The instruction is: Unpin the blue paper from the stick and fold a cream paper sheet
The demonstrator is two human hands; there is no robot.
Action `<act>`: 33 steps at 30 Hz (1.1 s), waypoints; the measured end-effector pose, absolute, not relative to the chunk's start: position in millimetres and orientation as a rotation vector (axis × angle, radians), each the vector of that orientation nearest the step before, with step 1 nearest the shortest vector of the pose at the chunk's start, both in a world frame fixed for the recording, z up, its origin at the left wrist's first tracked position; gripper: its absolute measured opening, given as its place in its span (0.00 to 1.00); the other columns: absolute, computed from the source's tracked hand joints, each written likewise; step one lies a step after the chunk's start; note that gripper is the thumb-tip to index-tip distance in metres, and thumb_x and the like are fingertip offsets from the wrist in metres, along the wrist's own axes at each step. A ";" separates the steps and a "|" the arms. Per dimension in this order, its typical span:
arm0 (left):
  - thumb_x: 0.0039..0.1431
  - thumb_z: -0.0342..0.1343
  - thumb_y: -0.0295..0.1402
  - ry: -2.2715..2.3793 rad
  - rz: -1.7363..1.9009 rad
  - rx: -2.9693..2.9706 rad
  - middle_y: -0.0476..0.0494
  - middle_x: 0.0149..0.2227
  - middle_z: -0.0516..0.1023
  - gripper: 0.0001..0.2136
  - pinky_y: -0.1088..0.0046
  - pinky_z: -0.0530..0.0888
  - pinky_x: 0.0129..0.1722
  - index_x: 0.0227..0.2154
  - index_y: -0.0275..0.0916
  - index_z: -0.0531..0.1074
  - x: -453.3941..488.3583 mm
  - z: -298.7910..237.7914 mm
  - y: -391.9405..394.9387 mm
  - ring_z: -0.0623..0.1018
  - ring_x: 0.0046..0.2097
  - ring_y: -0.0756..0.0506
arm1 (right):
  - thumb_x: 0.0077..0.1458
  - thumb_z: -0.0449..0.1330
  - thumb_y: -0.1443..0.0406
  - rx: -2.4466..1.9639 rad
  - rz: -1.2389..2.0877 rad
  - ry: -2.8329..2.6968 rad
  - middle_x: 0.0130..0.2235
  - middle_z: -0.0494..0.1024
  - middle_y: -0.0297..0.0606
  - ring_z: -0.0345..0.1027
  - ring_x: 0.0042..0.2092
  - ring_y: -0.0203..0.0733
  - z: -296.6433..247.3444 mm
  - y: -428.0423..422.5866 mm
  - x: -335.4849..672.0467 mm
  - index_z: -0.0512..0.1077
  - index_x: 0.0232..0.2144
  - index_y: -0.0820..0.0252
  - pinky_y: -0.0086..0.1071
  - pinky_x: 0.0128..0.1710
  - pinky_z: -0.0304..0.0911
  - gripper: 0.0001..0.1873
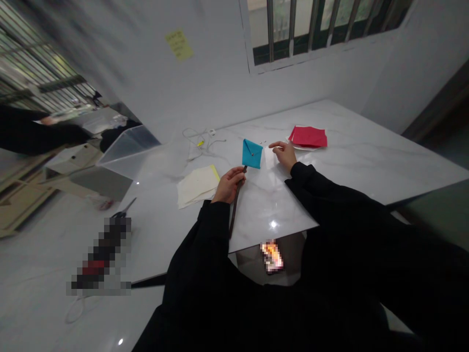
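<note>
Left hand (229, 185) curled shut, wrist low — right hand (285, 155) palm down, fingers (276, 144) stretched forward.

red fabric (308, 137) w/ white sheet (298, 146), cream paper stack (196, 187), wht cable (194, 139), scissors (126, 210), sticky note (179, 45) on wall

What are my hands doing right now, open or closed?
Left hand: closed, holding a dark brown strap.
Right hand: open, fingers extended, holding nothing, next to a white paper slip.
</note>
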State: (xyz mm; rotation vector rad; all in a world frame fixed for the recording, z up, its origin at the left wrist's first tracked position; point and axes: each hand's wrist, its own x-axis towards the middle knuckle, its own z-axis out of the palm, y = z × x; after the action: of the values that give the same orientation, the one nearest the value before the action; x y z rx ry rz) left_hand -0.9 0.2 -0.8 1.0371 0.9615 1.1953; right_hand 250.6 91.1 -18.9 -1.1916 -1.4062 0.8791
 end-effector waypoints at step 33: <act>0.42 0.75 0.34 0.970 1.202 1.039 0.45 0.41 0.80 0.20 0.76 0.72 0.35 0.39 0.39 0.78 -2.1 -0.5 0.9 0.76 0.35 0.52 | 0.50 0.57 0.65 -1.274 0.787 -1.414 0.21 0.61 0.29 0.51 0.26 0.37 -20.9 88.9 249.5 0.80 0.37 0.63 0.33 0.31 0.48 0.14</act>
State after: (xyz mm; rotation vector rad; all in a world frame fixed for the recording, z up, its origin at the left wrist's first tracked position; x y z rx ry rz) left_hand -2.1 0.9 -0.5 1.0390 0.9703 1.2020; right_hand 249.5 88.9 -20.9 -1.2742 -1.4137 0.7874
